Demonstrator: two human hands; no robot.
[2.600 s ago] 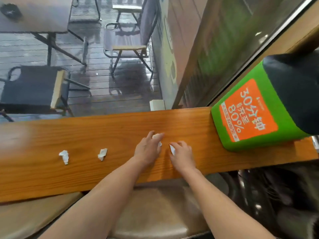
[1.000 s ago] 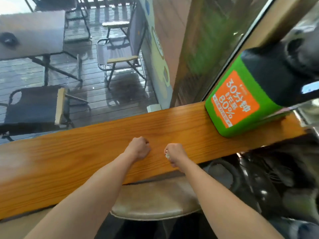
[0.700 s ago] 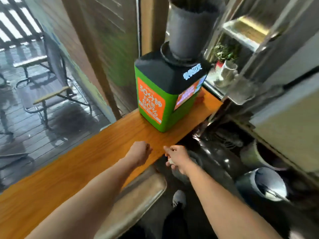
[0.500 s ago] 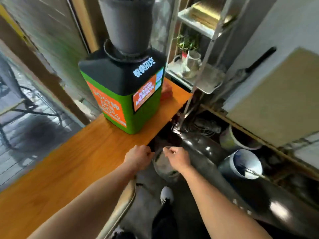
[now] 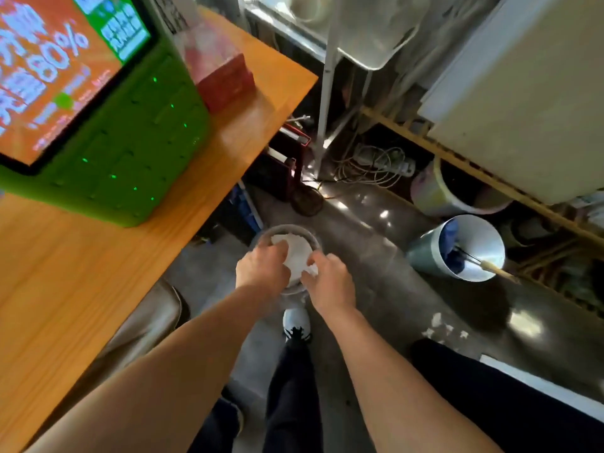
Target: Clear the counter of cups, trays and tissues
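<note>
A small round bin stands on the floor just past the end of the wooden counter, with crumpled white tissues inside. Both my hands hang over its mouth. My left hand is curled knuckles up, its fingertips on white tissue. My right hand pinches a bit of white tissue at its fingertips. The stretch of counter in view carries no cups, trays or tissues.
A green charging kiosk and a red box sit on the counter's end. A padded stool is under the counter. On the floor lie a white bucket with a brush, cables and a metal rack leg.
I picked the tissues off the counter into both fists, turned right past the kiosk, and brought both hands down over the floor bin.
</note>
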